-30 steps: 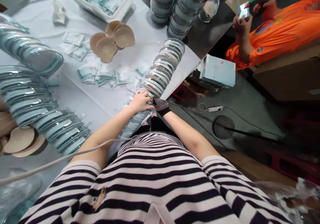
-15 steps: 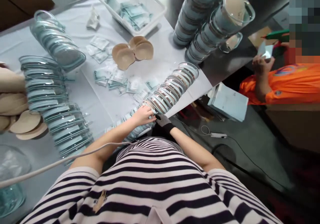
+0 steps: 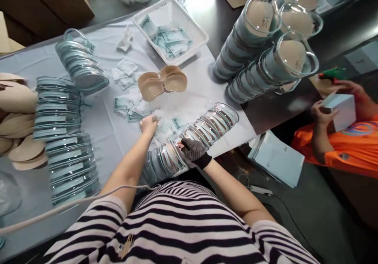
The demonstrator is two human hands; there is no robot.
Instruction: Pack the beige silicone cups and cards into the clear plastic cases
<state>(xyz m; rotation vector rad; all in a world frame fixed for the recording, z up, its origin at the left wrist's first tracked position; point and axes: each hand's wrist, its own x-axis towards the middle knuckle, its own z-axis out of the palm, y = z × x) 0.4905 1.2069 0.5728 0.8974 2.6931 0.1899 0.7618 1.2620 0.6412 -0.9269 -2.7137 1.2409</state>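
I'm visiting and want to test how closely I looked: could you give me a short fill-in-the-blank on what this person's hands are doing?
1. The right hand wears a dark ____.
2. The left hand rests on the small ____ scattered over the white cloth.
3. The right hand touches the leaning row of clear ____.
4. The white basket holds more ____.

Missing words: glove; packets; cases; packets

Left hand (image 3: 148, 124) on loose sachets (image 3: 138, 107); gloved right hand (image 3: 192, 150) (fingers curled) against row of clear cases (image 3: 206, 126)
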